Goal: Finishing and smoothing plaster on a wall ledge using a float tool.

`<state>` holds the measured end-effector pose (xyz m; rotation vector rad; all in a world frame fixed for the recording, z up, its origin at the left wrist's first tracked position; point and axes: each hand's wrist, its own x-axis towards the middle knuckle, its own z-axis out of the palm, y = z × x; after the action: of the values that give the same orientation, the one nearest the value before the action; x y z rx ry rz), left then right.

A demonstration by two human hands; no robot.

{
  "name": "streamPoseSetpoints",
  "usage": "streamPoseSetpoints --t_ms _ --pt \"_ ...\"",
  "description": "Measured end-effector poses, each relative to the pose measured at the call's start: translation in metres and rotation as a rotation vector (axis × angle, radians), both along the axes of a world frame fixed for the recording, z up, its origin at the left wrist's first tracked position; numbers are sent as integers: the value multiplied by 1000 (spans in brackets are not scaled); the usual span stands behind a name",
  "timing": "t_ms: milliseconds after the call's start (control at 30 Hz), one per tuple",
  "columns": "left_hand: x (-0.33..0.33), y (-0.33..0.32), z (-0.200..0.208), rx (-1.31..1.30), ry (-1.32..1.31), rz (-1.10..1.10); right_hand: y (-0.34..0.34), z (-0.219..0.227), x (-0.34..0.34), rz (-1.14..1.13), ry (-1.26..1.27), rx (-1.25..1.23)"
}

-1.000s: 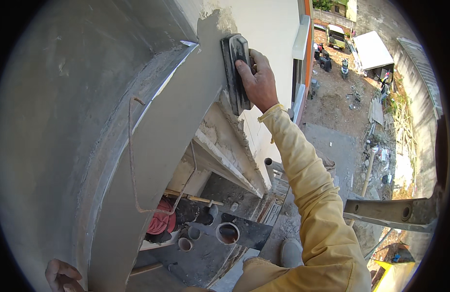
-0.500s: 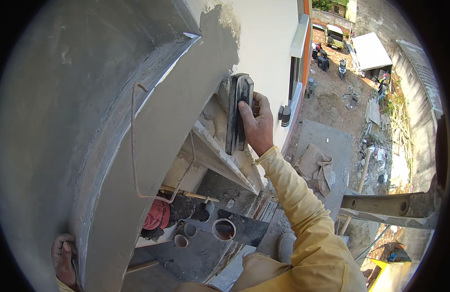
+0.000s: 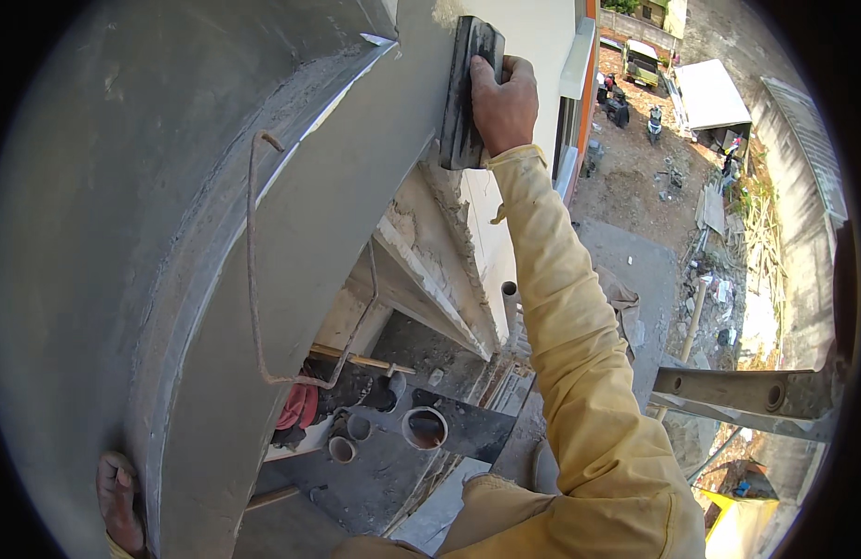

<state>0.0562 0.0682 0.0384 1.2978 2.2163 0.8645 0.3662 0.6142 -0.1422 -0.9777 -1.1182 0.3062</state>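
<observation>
My right hand (image 3: 507,104), in a yellow sleeve, grips a dark plastering float (image 3: 460,116) by its back. The float lies against the upper part of the grey plastered band (image 3: 356,158), beside the white wall (image 3: 533,37). At the lower left, my left hand (image 3: 121,503) rests on the grey plaster next to the band's raised edge. Its fingers are partly bent, and nothing shows in it. A bent steel rod (image 3: 253,233) sticks out from the band between my hands.
Below are a bucket (image 3: 405,421) with brown liquid, small pots (image 3: 342,450), a red cloth (image 3: 300,407) and rough ledges (image 3: 430,298). A metal beam (image 3: 729,387) crosses at right. Far below, a vehicle (image 3: 640,65) and a motorbike (image 3: 655,121) stand on dirt ground.
My right hand has carried the float upward along the band, and wet grey plaster now covers more of the wall there. My left hand has stayed in nearly the same place.
</observation>
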Motion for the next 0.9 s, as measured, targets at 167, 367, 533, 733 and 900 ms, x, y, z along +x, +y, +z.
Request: streamPoseSetpoints --t_ms 167,367,533,733,900 --pt "-7 -1 -8 7 131 29 1 -36 15 176 188 -265" --pt "-11 -10 -2 11 8 46 -95 -7 -24 299 98 -188" --pt "-12 -2 -8 33 -2 35 -18 -53 20 158 67 -368" --pt "-13 -10 -1 -5 46 -5 -148 -49 -11 418 56 -13" --pt "-22 -15 -2 -26 26 45 -140 -30 -29 256 -65 82"
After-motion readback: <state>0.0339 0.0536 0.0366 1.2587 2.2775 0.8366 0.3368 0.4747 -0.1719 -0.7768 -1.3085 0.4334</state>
